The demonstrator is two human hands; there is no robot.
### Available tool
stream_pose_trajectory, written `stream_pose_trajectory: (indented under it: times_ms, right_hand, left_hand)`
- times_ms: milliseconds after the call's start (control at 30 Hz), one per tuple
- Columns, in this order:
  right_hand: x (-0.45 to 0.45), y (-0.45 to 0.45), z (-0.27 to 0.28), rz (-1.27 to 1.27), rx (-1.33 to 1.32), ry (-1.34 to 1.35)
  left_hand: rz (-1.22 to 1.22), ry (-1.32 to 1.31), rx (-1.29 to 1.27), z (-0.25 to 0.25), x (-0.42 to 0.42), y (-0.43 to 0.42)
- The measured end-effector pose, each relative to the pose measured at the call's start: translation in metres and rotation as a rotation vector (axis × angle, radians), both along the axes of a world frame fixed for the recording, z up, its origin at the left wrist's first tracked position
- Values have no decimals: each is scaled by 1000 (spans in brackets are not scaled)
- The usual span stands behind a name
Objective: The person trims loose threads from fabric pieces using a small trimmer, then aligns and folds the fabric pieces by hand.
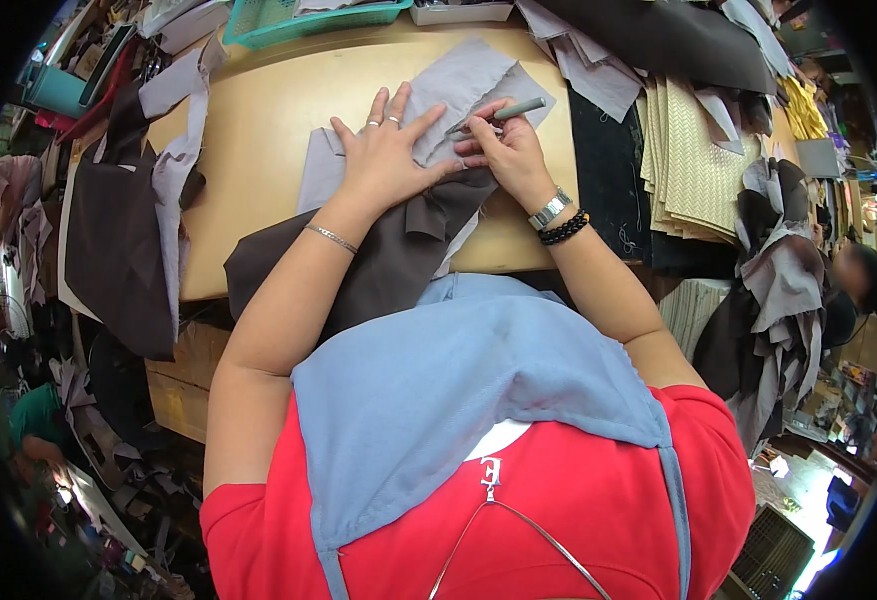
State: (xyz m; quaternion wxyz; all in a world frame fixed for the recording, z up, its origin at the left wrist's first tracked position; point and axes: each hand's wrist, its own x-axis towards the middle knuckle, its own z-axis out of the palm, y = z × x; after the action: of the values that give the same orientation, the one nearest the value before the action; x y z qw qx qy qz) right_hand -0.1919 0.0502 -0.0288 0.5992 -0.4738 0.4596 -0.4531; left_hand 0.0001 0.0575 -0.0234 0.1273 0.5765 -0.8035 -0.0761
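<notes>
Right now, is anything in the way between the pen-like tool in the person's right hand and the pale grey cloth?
Nothing visible stands between the pen-like tool in the right hand and the pale grey cloth. The left hand lies spread to the left, beside that path.

Two bare hands, the left hand and the right hand, appear at upper centre along with one pen, two rings, one wristwatch, one metal bracelet and several grey fabric pieces whose overlap hides their exact number. There is one teal tray at the top edge, and one stack of cream woven sheets at upper right, too layered to count singly. Lower in the frame come one blue apron, one red shirt and one pendant, with one green sleeve at far lower left.
</notes>
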Motion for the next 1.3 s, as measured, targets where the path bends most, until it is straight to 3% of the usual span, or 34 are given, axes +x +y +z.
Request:
stream_pose_trajectory:
  times_ms: [633, 833, 933, 1300]
  right_hand:
    - [-1, -7, 1, 150, 62, 25]
    - [-4, -14, 8, 216, 97, 155]
    - [4, -8, 4, 196, 33, 43]
    - [0, -4, 1, 130, 59, 35]
  left_hand:
    - [6, -20, -13, 0, 0, 0]
    - [6, -18, -7, 0, 0, 0]
    - [5, -19, 8, 3, -1, 0]
    - [1, -16, 24, 6, -1, 1]
